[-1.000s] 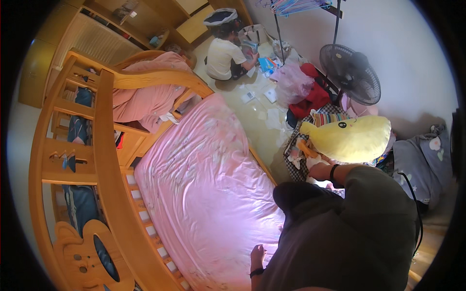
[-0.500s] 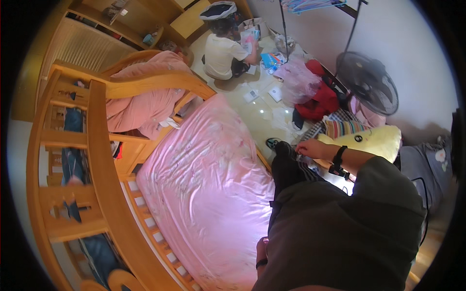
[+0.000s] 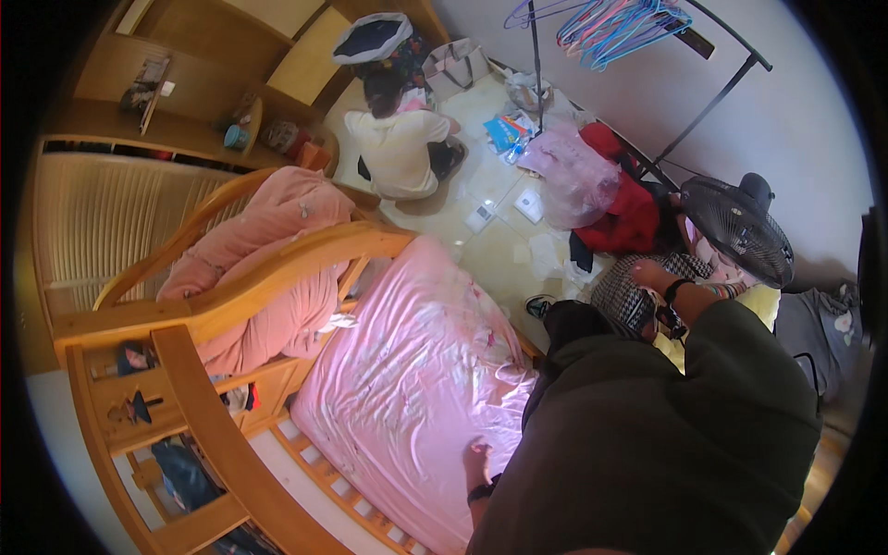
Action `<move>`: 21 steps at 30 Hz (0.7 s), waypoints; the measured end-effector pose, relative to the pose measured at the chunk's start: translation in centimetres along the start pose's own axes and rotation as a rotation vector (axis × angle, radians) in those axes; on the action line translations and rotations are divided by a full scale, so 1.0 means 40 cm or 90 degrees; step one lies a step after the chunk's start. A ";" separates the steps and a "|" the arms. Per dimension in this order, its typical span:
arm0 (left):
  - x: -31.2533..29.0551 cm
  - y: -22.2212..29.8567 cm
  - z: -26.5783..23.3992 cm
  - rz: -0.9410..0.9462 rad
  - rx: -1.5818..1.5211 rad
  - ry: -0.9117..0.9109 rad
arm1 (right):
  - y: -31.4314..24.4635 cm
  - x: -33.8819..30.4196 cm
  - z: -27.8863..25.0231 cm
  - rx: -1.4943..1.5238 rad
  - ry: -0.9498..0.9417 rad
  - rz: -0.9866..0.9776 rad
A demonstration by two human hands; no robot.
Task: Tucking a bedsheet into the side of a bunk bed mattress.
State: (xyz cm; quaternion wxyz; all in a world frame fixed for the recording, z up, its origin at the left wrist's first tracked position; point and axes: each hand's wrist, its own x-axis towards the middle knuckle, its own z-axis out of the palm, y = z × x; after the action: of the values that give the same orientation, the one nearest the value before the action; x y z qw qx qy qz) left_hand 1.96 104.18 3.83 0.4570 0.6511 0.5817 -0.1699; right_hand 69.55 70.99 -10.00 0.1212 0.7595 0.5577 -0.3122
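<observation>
Houndstooth fabric (image 3: pixel 616 290) in black and white lies bunched to the right of the pink-sheeted mattress (image 3: pixel 407 388), well apart from its edge. Right of the mattress too, the person's right hand (image 3: pixel 652 276) is at that fabric, black band round the wrist; its fingers point toward the mattress, but I cannot tell whether they pinch the cloth or merely rest against it. A yellow plush cushion (image 3: pixel 763 305) shows beyond the right forearm, on the side away from the mattress.

The left hand (image 3: pixel 478 458) is over the near right part of the mattress, fingers partly bent; whether they touch the sheet or pinch anything, I cannot tell.

Past the mattress's far right corner are a red garment (image 3: pixel 638 227), a pinkish plastic bag (image 3: pixel 569 176) and a black electric fan (image 3: pixel 740 227). Coloured hangers (image 3: pixel 624 28) hang farther from it. A co-worker in a white top (image 3: pixel 398 153) crouches beyond the mattress's far end. Left of the mattress, a coral blanket (image 3: pixel 301 199) drapes over a wooden bed frame (image 3: pixel 231 277).
</observation>
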 end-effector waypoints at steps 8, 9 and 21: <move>0.204 0.366 -0.064 0.113 -0.117 0.030 | 0.051 -0.120 0.046 0.130 0.036 0.147; 0.198 0.367 -0.071 0.142 -0.004 -0.004 | 0.015 -0.099 -0.001 0.443 0.097 0.239; 0.269 0.398 -0.148 0.191 0.381 -0.260 | -0.138 -0.281 -0.003 0.752 0.231 0.420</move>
State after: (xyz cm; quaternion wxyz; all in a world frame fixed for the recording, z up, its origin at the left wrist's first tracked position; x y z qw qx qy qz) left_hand 17.52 116.86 5.18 0.3732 0.7859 0.3021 -0.3896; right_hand 62.43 64.32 -2.14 -0.3185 0.8681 0.0462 -0.3779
